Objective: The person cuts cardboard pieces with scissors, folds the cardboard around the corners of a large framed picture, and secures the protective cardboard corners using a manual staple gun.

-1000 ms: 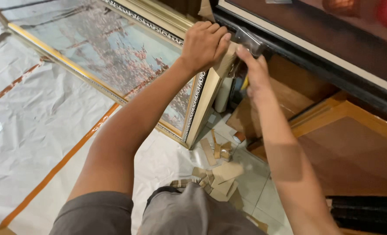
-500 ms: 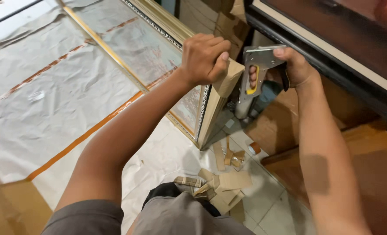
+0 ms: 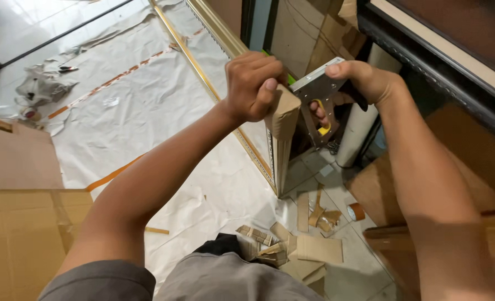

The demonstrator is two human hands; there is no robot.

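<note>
The person stood over a large picture frame that was set upright on its edge on the floor, its near corner wrapped in brown cardboard. The left hand was clenched tight over the top of that wrapped corner, thumb pressed against the cardboard, seemingly to hold the wrapping flat and keep the tall frame from tipping. The right hand was closed around the handle of a metal staple gun, fingers through the yellow-lined lever, and the tool's flat side lay against the cardboard just beside the left knuckles; its nose pointed down along the corner, as if the wrap was meant to be pinned there. Both grips looked firmly closed, each on its own thing.

The frame's gilt edge ran away across a white sheet spread over the floor, probably to protect the moulding. At the person's feet, near the bottom of the corner, lay cardboard scraps and a roll of tape. A pale tube leaned upright behind the staple gun, and a flat cardboard box lay off to the left
</note>
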